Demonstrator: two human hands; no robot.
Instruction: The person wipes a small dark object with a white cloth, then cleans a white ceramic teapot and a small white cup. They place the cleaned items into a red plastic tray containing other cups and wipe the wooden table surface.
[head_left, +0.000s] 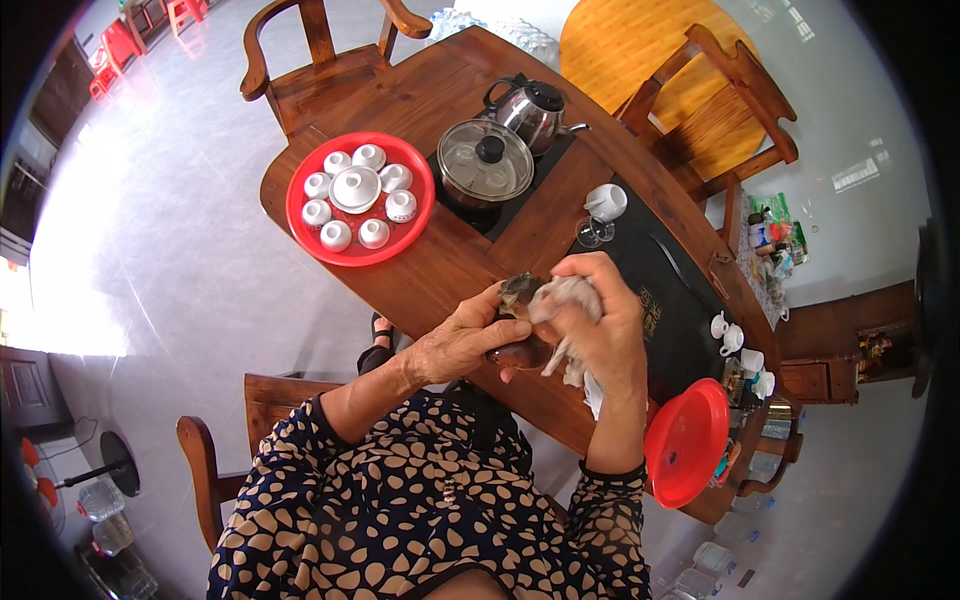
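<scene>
The left hand (460,338) is clamped around a dark brown object (522,353), its thumb laid across it; a grey-green lump (519,289) shows just above the thumb, and whether the two are one piece cannot be told. The right hand (608,320) is closed on a crumpled whitish cloth (568,298) and presses it against the held piece, so the hands nearly meet. All this is above the near edge of the wooden desk (440,270), in front of the wearer's body. To the left, a stretch of wood runs between the left hand and a red tray (296,222) of white cups around a lidded bowl (355,188); the tray's rim lies close to the desk's left and near edges. Beyond the hands, a glass-lidded pot (486,165) sits just in front of a steel kettle (532,118). Open room spreads over the black panel (660,310), with a white cup (606,202) toward its far left corner and a thin dark stick (677,262) along its far side. Room is tightest at the right: a red basin (690,440) reaches the near edge, its rim just beside the right forearm, with small white cups (732,340) farther along.
</scene>
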